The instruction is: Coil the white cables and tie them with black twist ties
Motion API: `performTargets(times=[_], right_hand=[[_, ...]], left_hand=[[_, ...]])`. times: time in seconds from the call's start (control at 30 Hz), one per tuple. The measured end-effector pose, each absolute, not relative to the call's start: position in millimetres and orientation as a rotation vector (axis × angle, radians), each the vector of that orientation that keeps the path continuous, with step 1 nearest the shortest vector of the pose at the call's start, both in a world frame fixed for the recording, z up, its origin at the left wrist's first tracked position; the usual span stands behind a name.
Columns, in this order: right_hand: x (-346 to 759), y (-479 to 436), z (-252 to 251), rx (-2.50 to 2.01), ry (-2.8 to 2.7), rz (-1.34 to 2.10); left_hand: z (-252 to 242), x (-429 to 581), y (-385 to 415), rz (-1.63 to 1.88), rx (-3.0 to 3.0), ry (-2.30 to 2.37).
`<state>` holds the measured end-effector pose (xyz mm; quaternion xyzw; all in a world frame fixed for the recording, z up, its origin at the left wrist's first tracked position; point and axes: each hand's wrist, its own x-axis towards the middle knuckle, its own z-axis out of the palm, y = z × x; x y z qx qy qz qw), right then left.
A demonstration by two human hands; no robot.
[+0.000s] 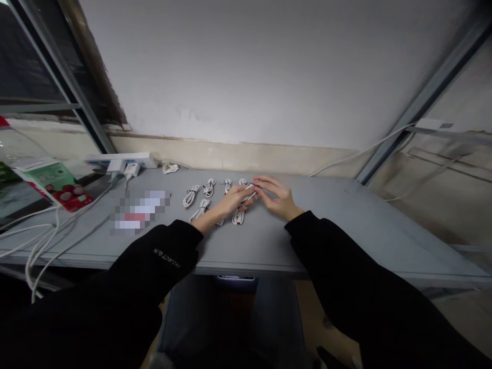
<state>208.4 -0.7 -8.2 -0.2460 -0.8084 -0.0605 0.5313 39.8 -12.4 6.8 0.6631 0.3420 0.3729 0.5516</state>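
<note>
Over the middle of the grey table (326, 225), both my hands meet at a bundled white cable (250, 190). My left hand (232, 201) is closed around the bundle. From the other side, my right hand (277, 197) has its fingertips pinched at the bundle's end; whether they grip the cable or a tie on it is too small to tell. More white cable bundles with dark ties lie around my left hand: one (191, 196) at the left, another (209, 187) beside it, and one (238, 217) just below the hands. Several are partly hidden by my left hand and wrist.
A white power strip (134, 160) with plugged-in adapters stands at the back left. Loose white cords (42, 238) hang over the left edge near a green and red box (57, 184). A blurred flat item (140, 212) lies left of the bundles. Metal posts flank the table; a wall closes the back.
</note>
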Motion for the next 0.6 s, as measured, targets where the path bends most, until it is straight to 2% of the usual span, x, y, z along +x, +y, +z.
performTargets(times=[0.23, 0.43, 0.6], right_hand=[[207, 2, -12, -0.585, -1.881, -0.175], [205, 3, -15, -0.607, -1.834, -0.285], [203, 4, -20, -0.675, -1.805, -0.304]], left_hand=[[3, 39, -13, 0.913, 1.792, 0.828], [5, 38, -13, 1.081, 2.142, 0.939], [2, 36, -10, 1.176, 2.160, 1.048]])
